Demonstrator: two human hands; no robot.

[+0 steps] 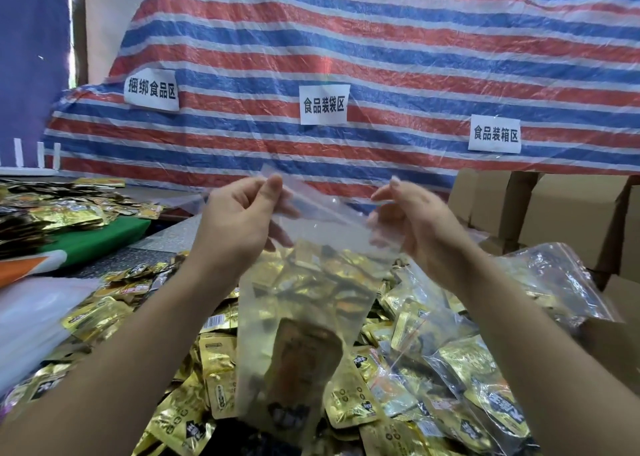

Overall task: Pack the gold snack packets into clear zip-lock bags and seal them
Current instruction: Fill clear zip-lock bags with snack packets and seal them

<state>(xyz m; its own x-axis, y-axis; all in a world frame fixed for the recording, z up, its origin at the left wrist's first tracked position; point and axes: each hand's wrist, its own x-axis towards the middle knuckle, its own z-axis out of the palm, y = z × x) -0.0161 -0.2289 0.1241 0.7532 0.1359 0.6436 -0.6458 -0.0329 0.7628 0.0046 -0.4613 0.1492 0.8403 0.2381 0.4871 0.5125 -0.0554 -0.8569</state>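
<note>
Both hands (242, 209) (412, 220) pinched zip-lock bag (298, 317) mouth mid-frame | bag hung lengthwise below | I judged sealing next.

Red-white-blue striped tarp (381, 57) hangs across the back, three white paper signs with black Chinese characters stuck on it: left sign (151, 89), middle sign (323, 104), right sign (495, 134). Brown cardboard boxes (561, 213) stacked at right below the tarp. Green board (100, 235) at left on grey table (169, 237), white rack posts (38, 154) behind, purple curtain (31, 57) far left
</note>
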